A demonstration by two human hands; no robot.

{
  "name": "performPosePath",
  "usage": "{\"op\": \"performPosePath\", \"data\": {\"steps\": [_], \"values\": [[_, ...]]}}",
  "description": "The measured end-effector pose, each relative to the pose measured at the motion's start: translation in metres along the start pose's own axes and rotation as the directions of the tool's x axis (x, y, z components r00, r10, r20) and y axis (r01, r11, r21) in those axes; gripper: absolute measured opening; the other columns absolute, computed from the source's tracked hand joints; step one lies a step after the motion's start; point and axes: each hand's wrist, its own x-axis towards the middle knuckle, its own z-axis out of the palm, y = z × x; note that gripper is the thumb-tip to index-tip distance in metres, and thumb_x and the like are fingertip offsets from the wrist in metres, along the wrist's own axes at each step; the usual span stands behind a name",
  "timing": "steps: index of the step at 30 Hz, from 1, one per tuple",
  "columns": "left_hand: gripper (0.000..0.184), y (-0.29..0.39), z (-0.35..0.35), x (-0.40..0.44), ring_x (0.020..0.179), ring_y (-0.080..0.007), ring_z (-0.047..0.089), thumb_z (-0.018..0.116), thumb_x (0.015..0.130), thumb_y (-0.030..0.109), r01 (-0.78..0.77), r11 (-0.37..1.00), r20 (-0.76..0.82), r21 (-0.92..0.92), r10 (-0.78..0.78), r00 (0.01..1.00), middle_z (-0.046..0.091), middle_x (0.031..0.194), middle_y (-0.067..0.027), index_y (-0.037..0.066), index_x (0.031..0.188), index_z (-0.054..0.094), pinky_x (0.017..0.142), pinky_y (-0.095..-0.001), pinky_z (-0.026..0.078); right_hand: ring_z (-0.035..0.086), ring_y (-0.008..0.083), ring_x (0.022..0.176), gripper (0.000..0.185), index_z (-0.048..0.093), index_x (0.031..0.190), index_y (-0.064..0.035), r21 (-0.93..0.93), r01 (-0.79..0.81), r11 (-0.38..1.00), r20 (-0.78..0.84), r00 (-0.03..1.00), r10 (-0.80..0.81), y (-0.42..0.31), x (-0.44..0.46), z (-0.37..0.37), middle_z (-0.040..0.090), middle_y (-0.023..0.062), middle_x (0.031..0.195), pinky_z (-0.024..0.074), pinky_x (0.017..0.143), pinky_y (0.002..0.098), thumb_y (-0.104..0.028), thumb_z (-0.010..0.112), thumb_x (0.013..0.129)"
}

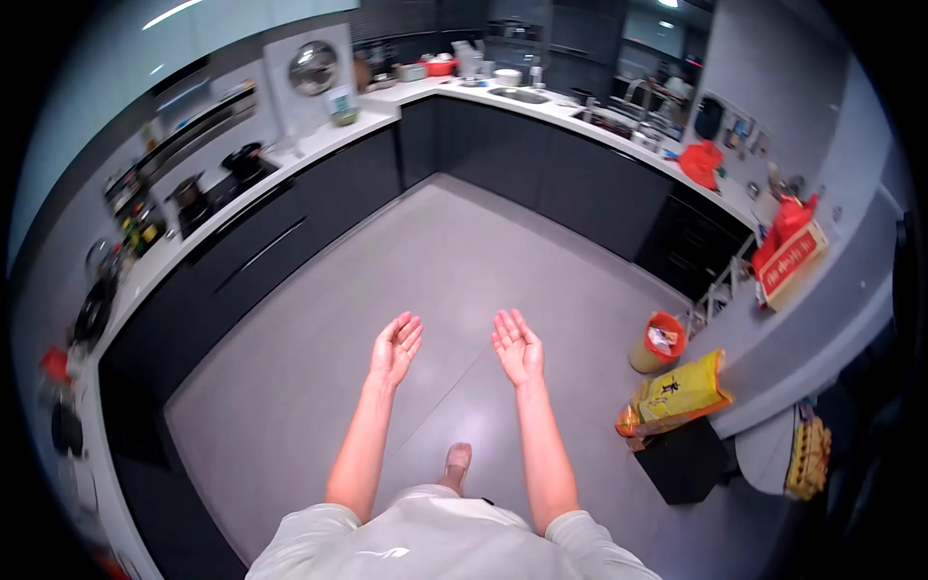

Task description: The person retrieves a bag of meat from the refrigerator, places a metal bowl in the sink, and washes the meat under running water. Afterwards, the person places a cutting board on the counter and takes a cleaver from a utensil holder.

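The left hand (pixel 397 350) and the right hand (pixel 517 348) — two, well apart — reach forward over the grey floor (pixel 425 256), palms up, fingers extended. Right of them, nearest the right hand, stands one orange-rimmed bin (pixel 643 358), mouth upward; then come one yellow bag (pixel 691 387) — long axis slanting up rightward, dark lettering unclear — and one red-faced box (pixel 791 263), its pale characters too blurred to read.

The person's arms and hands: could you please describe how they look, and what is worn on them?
The left hand and right hand are bare, with no glove, ring or watch visible. The forearms are uncovered too. Above them are loose, short, pale sleeves of a T-shirt.
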Motion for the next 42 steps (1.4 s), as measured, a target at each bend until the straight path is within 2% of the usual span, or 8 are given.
{"op": "performPosePath", "data": {"steps": [3,9,15,20,27,30,33,42], "values": [[0.040,-0.013,0.058,0.092,0.122,-0.0235,0.043,0.043,0.093,0.030,0.082,0.997,0.111,0.011,-0.082,0.990,0.046,0.132,-0.0107,0.008,0.127,0.045,0.097,-0.0364,0.038,0.038,0.0228,0.127,0.046,0.029,0.139,-0.0099,0.039,0.059,0.997,-0.112,0.992,-0.054,-0.051,0.050,-0.017,0.036,0.0095,0.141,0.0375,0.096,0.0370,-0.021,0.037,0.095],[0.040,-0.050,0.160,0.219,0.118,-0.0230,0.047,0.043,0.093,0.029,0.197,0.972,0.229,0.125,-0.222,0.948,0.048,0.130,-0.0105,0.007,0.126,0.045,0.095,-0.0360,0.041,0.042,0.0223,0.125,0.043,0.034,0.137,-0.0113,0.054,0.274,0.960,-0.147,0.953,-0.264,-0.150,0.118,-0.046,0.041,0.0091,0.138,0.0401,0.095,0.0377,-0.020,0.039,0.095],[0.039,-0.107,0.245,0.321,0.116,-0.0224,0.049,0.043,0.093,0.029,0.305,0.933,0.325,0.190,-0.353,0.877,0.050,0.127,-0.0103,0.007,0.125,0.046,0.093,-0.0351,0.043,0.041,0.0218,0.125,0.044,0.033,0.137,-0.0110,0.041,0.419,0.907,-0.214,0.890,-0.402,-0.238,0.165,-0.085,0.040,0.0084,0.138,0.0385,0.097,0.0367,-0.020,0.039,0.094],[0.039,-0.163,0.311,0.401,0.116,-0.0210,0.049,0.042,0.094,0.028,0.344,0.914,0.362,0.214,-0.401,0.841,0.052,0.125,-0.0094,0.007,0.126,0.047,0.094,-0.0333,0.040,0.038,0.0202,0.128,0.046,0.031,0.139,-0.0117,0.006,0.467,0.884,-0.232,0.861,-0.453,-0.317,0.218,-0.127,0.037,0.0073,0.141,0.0355,0.099,0.0355,-0.022,0.040,0.095],[0.032,-0.237,0.430,0.518,0.106,-0.0193,0.056,0.042,0.094,0.027,0.406,0.889,0.401,0.212,-0.458,0.793,0.058,0.116,-0.0076,0.008,0.118,0.051,0.084,-0.0310,0.047,0.038,0.0229,0.128,0.048,0.028,0.140,-0.0106,-0.008,0.497,0.868,-0.242,0.841,-0.483,-0.450,0.305,-0.173,0.035,0.0103,0.142,0.0366,0.098,0.0369,-0.022,0.041,0.095],[0.031,-0.264,0.479,0.560,0.105,-0.0191,0.057,0.041,0.095,0.026,0.397,0.893,0.408,0.213,-0.450,0.794,0.059,0.114,-0.0075,0.008,0.117,0.052,0.084,-0.0308,0.047,0.038,0.0230,0.128,0.049,0.027,0.140,-0.0103,-0.035,0.513,0.857,-0.238,0.829,-0.506,-0.505,0.336,-0.189,0.033,0.0104,0.143,0.0364,0.099,0.0369,-0.022,0.040,0.095],[0.029,-0.294,0.516,0.600,0.105,-0.0219,0.057,0.040,0.095,0.026,0.418,0.884,0.421,0.207,-0.466,0.778,0.058,0.114,-0.0098,0.008,0.115,0.052,0.083,-0.0342,0.049,0.037,0.0230,0.128,0.048,0.028,0.140,-0.0104,-0.042,0.526,0.850,-0.248,0.818,-0.519,-0.548,0.360,-0.208,0.035,0.0098,0.142,0.0373,0.097,0.0366,-0.023,0.040,0.095],[0.032,-0.380,0.637,0.741,0.104,-0.0179,0.057,0.042,0.094,0.027,0.458,0.851,0.473,0.256,-0.524,0.708,0.059,0.115,-0.0071,0.008,0.119,0.050,0.084,-0.0306,0.046,0.036,0.0230,0.129,0.047,0.029,0.140,-0.0109,-0.058,0.594,0.802,-0.292,0.759,-0.583,-0.686,0.459,-0.276,0.035,0.0101,0.142,0.0370,0.097,0.0357,-0.022,0.039,0.095]]}}
